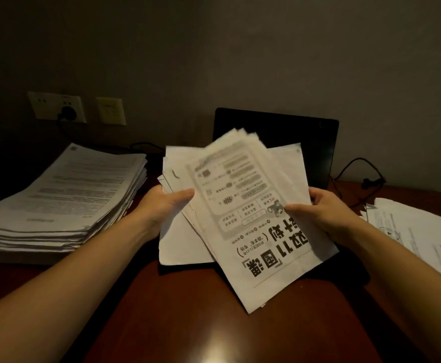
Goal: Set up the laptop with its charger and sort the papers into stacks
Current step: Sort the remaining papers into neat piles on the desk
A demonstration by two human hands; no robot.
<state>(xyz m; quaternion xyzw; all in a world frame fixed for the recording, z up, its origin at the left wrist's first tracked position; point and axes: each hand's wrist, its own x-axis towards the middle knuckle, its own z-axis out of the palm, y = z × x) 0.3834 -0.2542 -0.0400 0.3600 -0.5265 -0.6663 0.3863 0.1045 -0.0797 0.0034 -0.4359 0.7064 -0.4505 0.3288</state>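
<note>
Step in hand: paper sorting.

Left hand (pixel 161 208) and right hand (pixel 321 213) both grasp one sheaf (pixel 240 184). The fingers (pixel 298 207) pinch its side edges, thumbs on top. The sheaf hangs between the two sets of fingers, lifted off the surface (pixel 188 310), fanned and uneven, with its far end blurred.

Laptop (pixel 318 142): just beyond the fingers, lid up, screen dark, base mostly hidden by the sheaf.

Stack (pixel 65 195): well out past the left fingers, tall, roughly squared. Loose sheets (pixel 418 231) lie out past the right fingers.

Socket (pixel 67 111): beyond the left fingers, with a plug in it. Cable (pixel 358 169): beyond the right fingers, beside the laptop. I cannot tell whether it enters the laptop, so the charger step is unconfirmed.

Judgement on the next move: one hand holds the sheaf while the other slides off the top sheet and sends it to a pile. That sheet looks like a flyer, unlike the dense text on the stack, so it probably belongs elsewhere.

Writing: the top sheet is upside down to the camera. Its large characters read "双11" and "图谱", and "计划" is partly under the right thumb. The small print, and the text on the stack, is illegible.
</note>
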